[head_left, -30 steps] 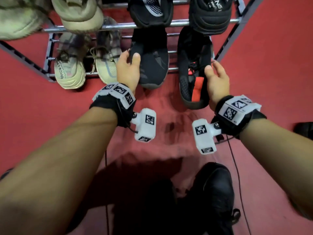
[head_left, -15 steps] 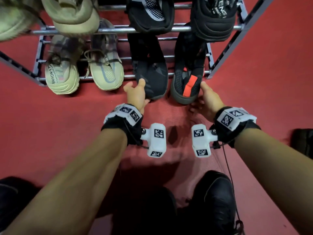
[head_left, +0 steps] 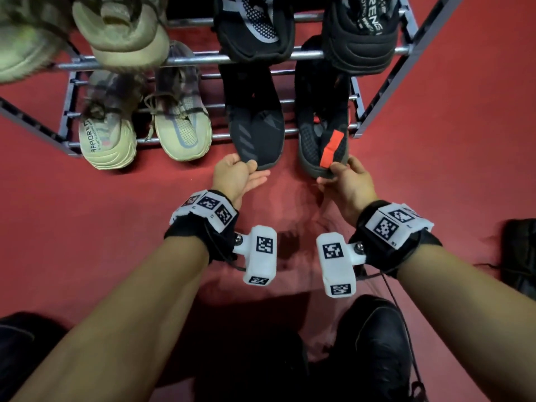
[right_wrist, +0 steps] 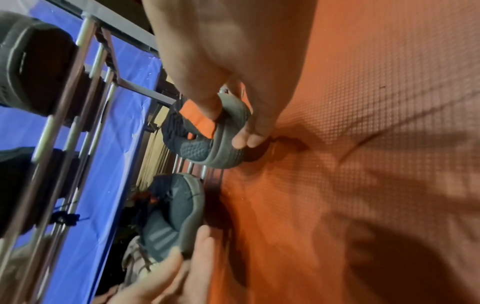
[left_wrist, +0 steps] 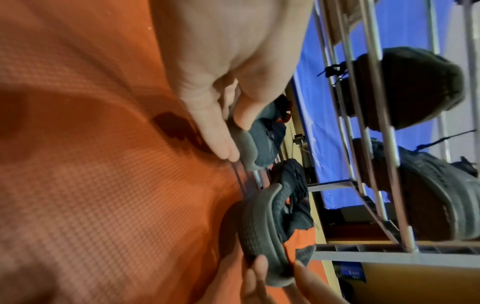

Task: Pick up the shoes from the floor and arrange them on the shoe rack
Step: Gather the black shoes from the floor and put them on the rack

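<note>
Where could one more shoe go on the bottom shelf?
Nowhere easy: the bottom shelf holds two beige shoes and two black shoes side by side, with only thin gaps. Bare room is the red floor in front, left of the left hand.

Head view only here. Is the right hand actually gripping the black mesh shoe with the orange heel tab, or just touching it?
Observer: Gripping. The right hand has its thumb on the orange tab and fingers curled under the grey sole of the black mesh shoe.
Operator: Left hand?
Observer: The left hand pinches the plain black shoe at the heel, fingers beneath its sole.
Operator: Behind the rack?
Observer: A blue sheet is behind the metal shoe rack.
</note>
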Demonstrator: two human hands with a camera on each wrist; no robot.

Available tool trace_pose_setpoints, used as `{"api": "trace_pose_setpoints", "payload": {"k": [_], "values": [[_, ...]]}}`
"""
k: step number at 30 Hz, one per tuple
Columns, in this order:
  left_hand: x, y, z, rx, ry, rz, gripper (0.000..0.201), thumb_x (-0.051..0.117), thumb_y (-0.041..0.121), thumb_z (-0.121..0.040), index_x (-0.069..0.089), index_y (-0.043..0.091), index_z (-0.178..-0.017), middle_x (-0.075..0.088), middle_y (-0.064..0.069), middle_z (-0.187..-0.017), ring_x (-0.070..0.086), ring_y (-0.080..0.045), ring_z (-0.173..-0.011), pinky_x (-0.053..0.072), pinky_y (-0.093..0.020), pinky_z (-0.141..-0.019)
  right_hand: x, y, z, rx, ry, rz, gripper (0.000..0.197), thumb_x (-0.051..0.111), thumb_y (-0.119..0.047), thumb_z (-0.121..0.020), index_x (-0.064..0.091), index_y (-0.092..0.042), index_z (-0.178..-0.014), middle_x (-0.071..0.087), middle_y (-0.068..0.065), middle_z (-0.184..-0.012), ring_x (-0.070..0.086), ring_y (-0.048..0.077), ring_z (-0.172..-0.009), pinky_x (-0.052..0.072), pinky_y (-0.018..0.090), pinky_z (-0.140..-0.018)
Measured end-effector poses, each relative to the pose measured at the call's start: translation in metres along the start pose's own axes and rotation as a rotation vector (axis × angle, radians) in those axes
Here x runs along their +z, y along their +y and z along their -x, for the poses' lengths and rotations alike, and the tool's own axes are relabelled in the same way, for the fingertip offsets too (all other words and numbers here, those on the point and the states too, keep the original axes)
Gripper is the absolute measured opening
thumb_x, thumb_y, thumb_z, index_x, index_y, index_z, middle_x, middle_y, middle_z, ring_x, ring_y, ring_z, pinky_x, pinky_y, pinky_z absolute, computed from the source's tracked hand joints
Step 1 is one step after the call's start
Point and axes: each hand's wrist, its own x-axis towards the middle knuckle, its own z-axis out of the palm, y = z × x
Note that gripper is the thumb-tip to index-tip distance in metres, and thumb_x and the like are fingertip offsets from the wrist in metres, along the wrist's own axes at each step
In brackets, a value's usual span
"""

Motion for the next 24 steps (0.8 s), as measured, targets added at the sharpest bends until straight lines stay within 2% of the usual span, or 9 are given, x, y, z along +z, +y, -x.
{"api": "trace_pose_setpoints", "payload": {"k": [2, 5, 7, 9, 12, 14, 16, 19, 24], "values": [[-0.001, 0.004, -0.002, 0.071, 0.020, -0.059, 0.039, 0.041, -0.005, -0.096, 0.041, -0.004, -0.134, 0.059, -0.019, -0.122, 0.067, -0.030, -0.094, 0.058, -0.022, -0.064, -0.003, -0.003, -0.006, -0.078, 0.012, 0.013, 0.022, 0.042, 0.002, -0.093, 0.051, -0.016, -0.104, 0.055, 0.001, -0.071, 0.051, 0.004, -0.033, 0.045, 0.020, -0.044], [0.000, 0.015, -0.009, 0.102, 0.042, -0.026, 0.034, 0.042, -0.004, -0.095, 0.048, -0.003, -0.129, 0.063, -0.020, -0.119, 0.069, -0.019, -0.076, 0.058, -0.020, -0.060, -0.002, -0.016, -0.017, -0.116, 0.030, 0.039, 0.023, 0.042, 0.000, -0.094, 0.053, -0.020, -0.091, 0.053, -0.004, -0.051, 0.049, 0.005, -0.031, 0.043, 0.019, -0.040], [0.004, 0.019, -0.012, 0.088, 0.043, 0.014, 0.033, 0.040, -0.006, -0.094, 0.047, -0.004, -0.127, 0.063, -0.021, -0.117, 0.068, -0.018, -0.073, 0.059, -0.022, -0.060, 0.002, -0.025, -0.022, -0.088, 0.030, 0.027, 0.021, 0.040, -0.003, -0.096, 0.051, -0.018, -0.087, 0.050, -0.010, -0.036, 0.050, 0.005, -0.031, 0.046, 0.023, -0.045], [0.007, 0.020, -0.011, 0.062, 0.030, 0.022, 0.040, 0.036, -0.009, -0.093, 0.042, -0.007, -0.132, 0.060, -0.022, -0.119, 0.069, -0.022, -0.079, 0.059, -0.023, -0.062, 0.006, -0.029, -0.025, -0.032, 0.041, -0.030, 0.024, 0.038, -0.005, -0.097, 0.047, -0.019, -0.079, 0.048, -0.010, -0.031, 0.051, 0.005, -0.030, 0.048, 0.029, -0.055], [0.009, 0.016, -0.013, 0.029, -0.015, 0.010, 0.040, 0.031, -0.009, -0.095, 0.039, -0.011, -0.134, 0.060, -0.020, -0.119, 0.062, -0.036, -0.109, 0.056, -0.030, -0.079, 0.011, -0.034, -0.026, 0.011, 0.050, -0.088, 0.026, 0.037, -0.006, -0.098, 0.045, -0.020, -0.078, 0.052, -0.004, -0.042, 0.051, 0.006, -0.028, 0.048, 0.032, -0.060], [0.011, 0.017, -0.016, 0.024, -0.013, -0.017, 0.038, 0.032, -0.005, -0.097, 0.039, -0.011, -0.134, 0.063, -0.011, -0.097, 0.059, -0.035, -0.115, 0.054, -0.031, -0.082, 0.012, -0.036, -0.029, 0.032, 0.058, -0.114, 0.017, 0.038, -0.007, -0.097, 0.048, -0.018, -0.089, 0.050, 0.003, -0.060, 0.052, 0.008, -0.030, 0.050, 0.031, -0.059], [0.010, 0.016, -0.019, 0.033, -0.001, -0.007, 0.038, 0.034, -0.004, -0.097, 0.038, -0.009, -0.134, 0.062, -0.009, -0.091, 0.062, -0.033, -0.111, 0.056, -0.028, -0.079, 0.014, -0.036, -0.032, 0.067, 0.067, -0.144, 0.012, 0.040, -0.008, -0.097, 0.043, -0.018, -0.105, 0.047, 0.004, -0.065, 0.055, 0.013, -0.039, 0.051, 0.031, -0.059], [0.008, 0.011, -0.018, 0.049, 0.022, 0.044, 0.040, 0.037, -0.005, -0.096, 0.038, -0.007, -0.136, 0.056, -0.018, -0.129, 0.066, -0.026, -0.096, 0.058, -0.026, -0.071, 0.018, -0.037, -0.034, 0.102, 0.071, -0.169, 0.017, 0.040, -0.009, -0.098, 0.039, -0.020, -0.112, 0.046, 0.004, -0.065, 0.052, 0.018, -0.053, 0.052, 0.031, -0.060], [0.009, 0.007, -0.023, 0.092, 0.050, 0.063, 0.038, 0.040, 0.002, -0.098, 0.042, -0.004, -0.136, 0.057, -0.018, -0.128, 0.067, -0.019, -0.081, 0.058, -0.022, -0.068, 0.016, -0.036, -0.035, 0.101, 0.052, -0.129, 0.018, 0.040, -0.011, -0.098, 0.039, -0.020, -0.112, 0.045, 0.002, -0.064, 0.053, 0.012, -0.040, 0.052, 0.028, -0.056]]}}
